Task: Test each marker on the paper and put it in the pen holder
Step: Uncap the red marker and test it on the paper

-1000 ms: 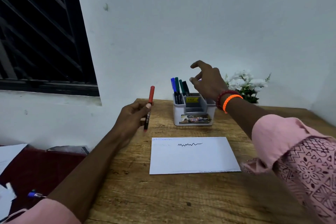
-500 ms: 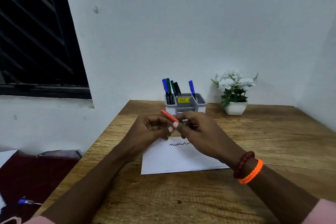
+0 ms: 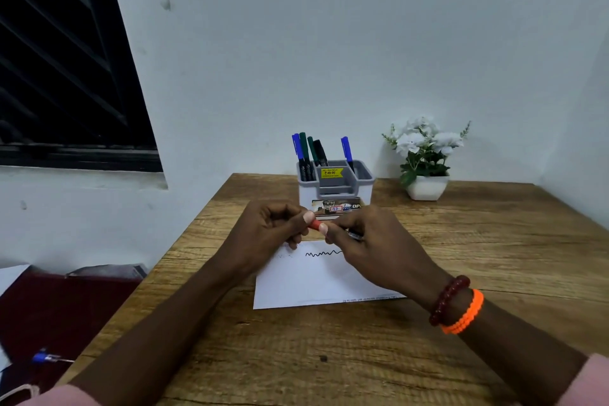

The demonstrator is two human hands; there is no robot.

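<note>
Red plastic shows between the two hands: a short stretch of the red-capped marker (image 3: pixel 315 224) held above the far edge of the white sheet of paper (image 3: pixel 316 283), in front of the grey and white plastic pen holder (image 3: pixel 335 186). The marker's long axis runs roughly left to right, sloping slightly down toward the right, with the red cap end toward the left hand (image 3: pixel 273 234) and a dark, glinting bit of barrel poking out under the right hand (image 3: pixel 372 242). Both hands are curled closed around it, the left thumb and fingers pinching the red end, the right thumb and fingers wrapped on the barrel. Whether the cap is seated or partly pulled I cannot quite tell, since the fingers cover the join.

On the paper a black wavy scribble (image 3: pixel 323 253) runs sideways just beneath the hands. The holder stands upright on the wooden table (image 3: pixel 494 257), with blue, green and black markers (image 3: pixel 309 155) leaning in its left rear compartment and one blue marker (image 3: pixel 346 150) in the right. A small white pot of white flowers (image 3: pixel 425 158) sits just to the holder's right, against the wall. Dark red and orange beaded bracelets (image 3: pixel 458 305) circle the right wrist.
</note>
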